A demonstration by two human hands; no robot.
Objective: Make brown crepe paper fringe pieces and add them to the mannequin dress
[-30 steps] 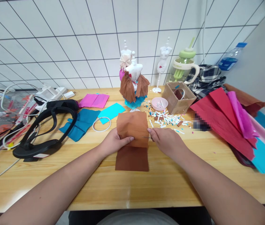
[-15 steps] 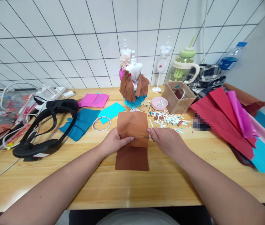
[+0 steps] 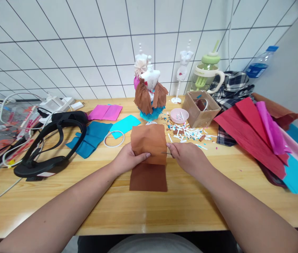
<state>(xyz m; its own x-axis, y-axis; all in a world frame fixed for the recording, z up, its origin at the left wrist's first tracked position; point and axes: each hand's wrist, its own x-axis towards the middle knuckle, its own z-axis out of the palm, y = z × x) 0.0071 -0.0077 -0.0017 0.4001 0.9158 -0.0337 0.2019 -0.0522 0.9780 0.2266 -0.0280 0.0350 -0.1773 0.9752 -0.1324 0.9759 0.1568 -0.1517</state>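
Observation:
A piece of brown crepe paper (image 3: 149, 138) is held up off the table in my left hand (image 3: 129, 160), whose thumb presses on its front while the other fingers are behind it. A darker brown part (image 3: 148, 178) of paper lies below it. My right hand (image 3: 188, 156) is closed on a thin metal tool (image 3: 166, 153), whose tip lies over the right part of the paper; the tool's handle is hidden in the fingers. Beyond the paper stands a white mannequin (image 3: 150, 78) dressed in brown and blue ruffled paper.
A black headset (image 3: 56, 165), white ring (image 3: 114, 146), teal paper (image 3: 92, 138) and cyan paper (image 3: 125, 126) lie left. Rightward are a pink bowl (image 3: 179, 122), white scraps (image 3: 191, 133), a cardboard box (image 3: 201, 116) and red paper (image 3: 243, 130). Cables run along the far left.

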